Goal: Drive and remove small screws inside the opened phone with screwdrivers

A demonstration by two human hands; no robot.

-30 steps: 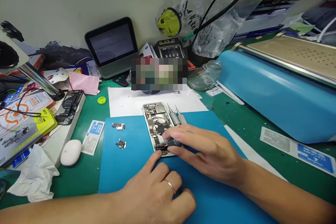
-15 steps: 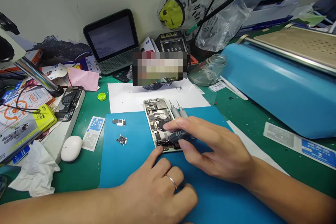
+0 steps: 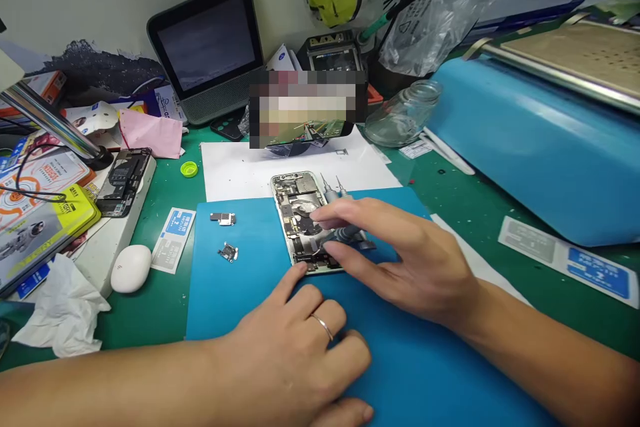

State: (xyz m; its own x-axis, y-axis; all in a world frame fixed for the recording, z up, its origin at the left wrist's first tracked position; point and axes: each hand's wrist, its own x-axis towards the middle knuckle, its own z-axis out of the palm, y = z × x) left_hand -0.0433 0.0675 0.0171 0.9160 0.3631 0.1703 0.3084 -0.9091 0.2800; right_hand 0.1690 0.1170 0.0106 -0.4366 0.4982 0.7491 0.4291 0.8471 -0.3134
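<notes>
- Opened phone point(image 3: 300, 213): slim slab with rounded corners and a pale, narrow rim; lies flat, mostly on the smooth blue mat point(image 3: 240, 293), upper end overlapping the white paper point(image 3: 230, 167); interior shows dark boards, dull metal plates and a round coil-like shape
- Left hand point(image 3: 305, 340): index finger extended, tip touching the lower left corner of the phone; remaining fingers loosely bent, not closed on it; thin, shiny metal ring on one finger
- Right hand point(image 3: 420, 260): thumb and fingers bent over the lower right part of the phone, gripping the dark-handled tool point(image 3: 345, 235); tool is tilted, tip end toward the phone interior; exact tip contact cannot be told
- Slim grey drivers point(image 3: 331, 195): two, cylindrical, with fine pointed tips; near the upper right edge of the phone, partly behind the right hand
- Upper metal part point(image 3: 223, 219): small, flat, dark at one end, silvery at the other; on the mat, left of the phone
- Lower metal part point(image 3: 229, 251): small, irregular outline, dark with bright edges; just below the upper part
- Glass jar point(image 3: 405, 113): clear, rounded, tilted; beyond the mat
</notes>
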